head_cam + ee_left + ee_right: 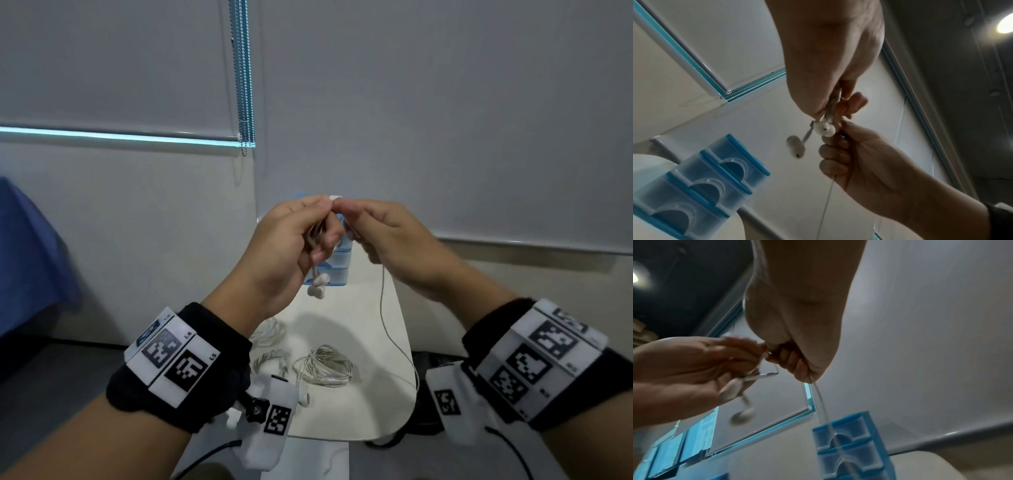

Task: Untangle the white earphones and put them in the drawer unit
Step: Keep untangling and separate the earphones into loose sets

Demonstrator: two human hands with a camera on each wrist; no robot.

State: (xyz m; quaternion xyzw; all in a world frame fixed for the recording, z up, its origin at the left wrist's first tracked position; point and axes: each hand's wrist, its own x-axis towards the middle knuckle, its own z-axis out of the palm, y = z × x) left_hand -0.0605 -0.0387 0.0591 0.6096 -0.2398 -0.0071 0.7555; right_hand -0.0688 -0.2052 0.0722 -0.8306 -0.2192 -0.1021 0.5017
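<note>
Above white counter [370, 404], left hand [291, 246] pinching white earphones [318, 286]; right hand [394, 240] touching it, gripping their cord, drawer unit [337, 270] behind

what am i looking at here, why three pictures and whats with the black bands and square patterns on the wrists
No robot here: a person works with two bare hands and wears three cameras. The big picture comes from a camera on the head, looking down. The other two come from cameras strapped to each wrist, looking up along the hand. The black bands with square patterns are part of that wrist gear.

The left hand grips a bunch of the white earphones, with the two earbuds dangling below it. The right hand pinches the same cord next to it, and a long strand hangs from it down to the white table.

On the table lie more coiled cables. Behind the hands stands the blue drawer unit, its drawers closed as far as the pictures show.
</note>
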